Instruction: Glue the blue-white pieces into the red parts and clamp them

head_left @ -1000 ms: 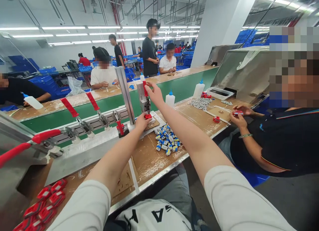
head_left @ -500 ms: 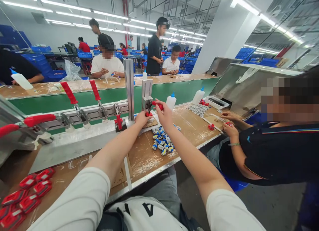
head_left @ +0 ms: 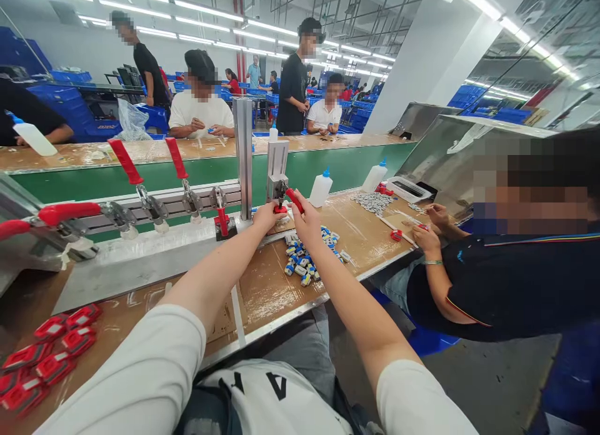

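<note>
right hand [head_left: 307, 224] gripping red handle [head_left: 295, 200], left hand [head_left: 265, 218] touching red part [head_left: 280, 209] under clamp [head_left: 280, 189], can't tell if holding, blocks [head_left: 300, 260] lying nearby

Shirt: a white top [head_left: 304, 400], its cloth bunched in soft creases around the lettering.
Lettering: black printed characters [head_left: 277, 386] on the chest, thick and angular; two show, the one nearer the left sleeve bent by a fold.
Left sleeve: white and short [head_left: 154, 366], out to the left of the lettering, loose, with several curved folds and a plain hem.
Right sleeve: white and short [head_left: 417, 400], out to the right of the lettering, smoother, also plain-hemmed.
Hands: left hand [head_left: 265, 217] and right hand [head_left: 306, 224] both bare, beyond the lettering, as are the forearms.
Trousers: grey [head_left: 300, 341], creased, just beyond the lettering.
Dark cloth: blackish fabric [head_left: 210, 394] left of the lettering; its kind is unclear.
</note>
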Action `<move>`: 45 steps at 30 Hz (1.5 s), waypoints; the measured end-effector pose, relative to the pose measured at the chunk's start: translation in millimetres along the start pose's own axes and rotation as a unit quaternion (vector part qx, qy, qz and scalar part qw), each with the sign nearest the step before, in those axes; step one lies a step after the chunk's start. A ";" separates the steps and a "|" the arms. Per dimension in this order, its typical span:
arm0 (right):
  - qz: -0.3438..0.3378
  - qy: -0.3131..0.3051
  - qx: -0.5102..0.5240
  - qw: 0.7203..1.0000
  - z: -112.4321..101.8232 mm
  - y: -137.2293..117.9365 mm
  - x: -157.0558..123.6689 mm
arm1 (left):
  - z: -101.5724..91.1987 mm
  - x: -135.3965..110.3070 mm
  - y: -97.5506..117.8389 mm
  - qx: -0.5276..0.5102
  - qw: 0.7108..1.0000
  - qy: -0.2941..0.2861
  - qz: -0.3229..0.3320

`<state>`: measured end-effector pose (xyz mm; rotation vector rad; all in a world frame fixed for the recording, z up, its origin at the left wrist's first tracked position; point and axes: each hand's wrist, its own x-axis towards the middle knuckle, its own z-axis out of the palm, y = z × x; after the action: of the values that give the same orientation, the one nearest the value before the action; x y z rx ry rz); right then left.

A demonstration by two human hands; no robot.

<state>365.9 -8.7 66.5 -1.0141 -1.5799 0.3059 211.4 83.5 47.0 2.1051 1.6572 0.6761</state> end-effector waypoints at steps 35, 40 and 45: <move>0.040 -0.184 -0.216 0.958 33.6 -39.4 -9.7 | -150.0 -214.2 -46.8 0.368 0.930 -0.019 -0.001; 0.203 -0.248 0.092 0.943 114.6 -47.9 -18.0 | -168.9 -219.9 -123.3 0.378 0.913 -0.008 -0.155; 0.229 -0.255 0.200 0.918 159.6 -55.5 -21.3 | -154.0 -193.7 -154.3 0.344 0.918 -0.005 -0.196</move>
<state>197.1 -4.9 43.6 -1.0126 -1.6146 1.2528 -37.1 -68.7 58.4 2.0485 2.4707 -0.0720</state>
